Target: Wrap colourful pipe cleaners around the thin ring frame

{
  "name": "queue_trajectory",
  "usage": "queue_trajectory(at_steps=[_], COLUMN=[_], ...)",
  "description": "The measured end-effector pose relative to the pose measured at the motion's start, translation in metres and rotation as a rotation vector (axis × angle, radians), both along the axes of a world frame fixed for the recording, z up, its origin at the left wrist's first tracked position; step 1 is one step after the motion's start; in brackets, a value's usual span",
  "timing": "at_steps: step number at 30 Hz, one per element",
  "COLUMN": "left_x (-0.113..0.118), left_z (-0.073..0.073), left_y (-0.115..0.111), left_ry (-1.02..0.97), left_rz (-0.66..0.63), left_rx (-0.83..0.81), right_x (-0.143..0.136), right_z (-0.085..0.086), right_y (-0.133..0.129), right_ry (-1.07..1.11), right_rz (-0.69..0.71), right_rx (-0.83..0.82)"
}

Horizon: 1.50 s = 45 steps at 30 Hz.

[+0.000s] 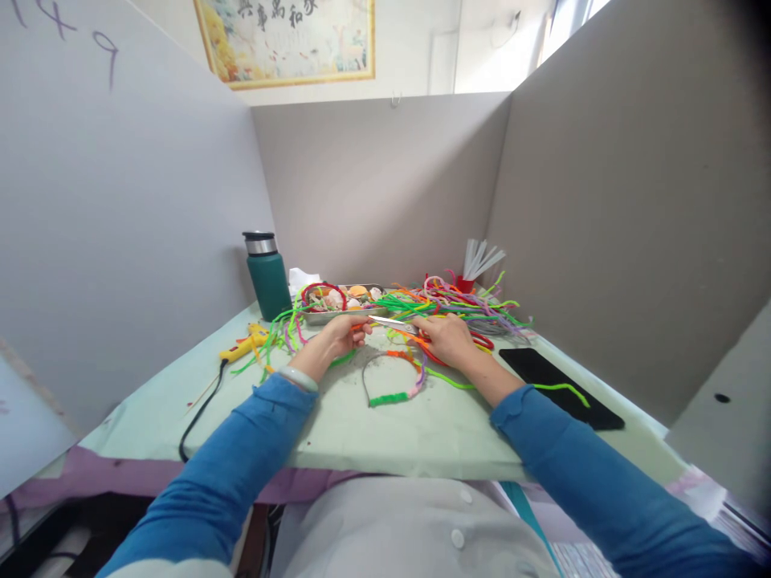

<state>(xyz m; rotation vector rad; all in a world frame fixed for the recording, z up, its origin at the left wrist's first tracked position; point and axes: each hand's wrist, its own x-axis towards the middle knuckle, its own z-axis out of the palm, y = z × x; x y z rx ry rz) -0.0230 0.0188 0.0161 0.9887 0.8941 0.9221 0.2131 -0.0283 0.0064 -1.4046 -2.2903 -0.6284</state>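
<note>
- Gripping scissors in the curled right hand; seeing too little to tell how wide the blades are standing.
- Pinching an orange stem in the closed fingertips of the left hand, just beside the scissor tips.
- Working best, probably, by bracing both wrists, holding the stem taut, and tucking the left fingertips clear of the blades.
- Counting one table, running under both hands.
- Counting one black pad, lying right of the right hand.
- Counting one bottle, standing beyond and left of the left hand.
- Counting one tray, sitting just beyond the left hand.
- Counting one headband, lying between the hands, nearer the body.
- Counting one glue gun, resting left of the left hand.
- Counting one red cup, standing beyond the right hand, holding several white sticks, overlapping too much for counting.
- Seeing many loose stems, tangling beyond both hands, defying any count.
</note>
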Motion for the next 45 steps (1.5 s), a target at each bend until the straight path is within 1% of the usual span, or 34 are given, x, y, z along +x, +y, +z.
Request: queue_trajectory(at_steps=[9, 14, 20, 27, 32, 34, 39, 45], left_x=[0.000, -0.002, -0.002, -0.001, 0.002, 0.002, 0.000, -0.002], left_z=[0.002, -0.003, -0.008, -0.004, 0.000, 0.000, -0.004, -0.007], left_y=[-0.002, 0.003, 0.008, 0.003, -0.002, -0.002, 0.003, 0.006], left_ry=[0.014, 0.013, 0.031, -0.021, 0.005, 0.020, 0.028, 0.035], left_rz=[0.006, -0.028, -0.024, -0.028, 0.014, 0.010, -0.015, -0.036], left_rx=[0.014, 0.023, 0.013, 0.019, 0.017, 0.026, 0.074, 0.091], right_x=[0.002, 0.001, -0.001, -0.002, -0.002, -0.003, -0.005, -0.008], right_z=[-0.001, -0.001, 0.003, 0.000, -0.005, -0.006, -0.004, -0.002], right_y=[0.002, 0.002, 0.000, 0.002, 0.003, 0.003, 0.002, 0.000], right_ry=[-0.011, -0.024, -0.036, -0.023, 0.002, 0.009, 0.004, 0.011], right_rz=[-0.008, -0.027, -0.040, -0.036, -0.088, -0.108, -0.116, -0.107], right_rx=[0.009, 0.008, -0.006, -0.019, -0.097, -0.135, -0.189, -0.222])
